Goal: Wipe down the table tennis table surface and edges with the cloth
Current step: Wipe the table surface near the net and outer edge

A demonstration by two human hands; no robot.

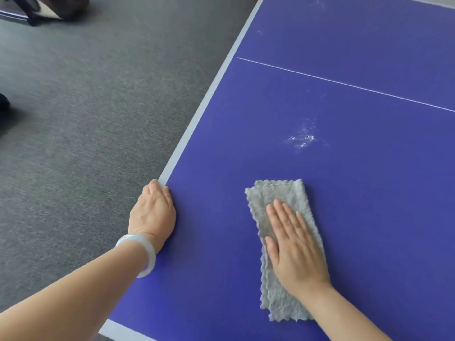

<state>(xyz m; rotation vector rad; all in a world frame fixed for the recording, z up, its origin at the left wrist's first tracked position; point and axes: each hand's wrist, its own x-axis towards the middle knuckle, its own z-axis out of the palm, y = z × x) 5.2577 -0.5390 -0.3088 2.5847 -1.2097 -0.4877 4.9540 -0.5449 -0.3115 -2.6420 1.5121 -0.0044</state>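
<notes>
The blue table tennis table (pixel 344 193) fills the right of the head view, with a white border along its left edge (pixel 197 119). A folded grey cloth (pixel 278 193) lies flat on the blue top near the front. My right hand (pixel 293 244) presses flat on the cloth with straight fingers. My left hand (pixel 154 210), a pale bangle on its wrist, rests at the table's left edge, fingers curled over the border. A patch of white dust (pixel 302 137) sits on the surface beyond the cloth.
Grey carpet (pixel 86 131) lies to the left of the table. A thin white centre line (pixel 344 83) crosses the top. Fainter dust marks (pixel 317 3) show further back. Dark objects (pixel 49 8) stand on the floor at the far left.
</notes>
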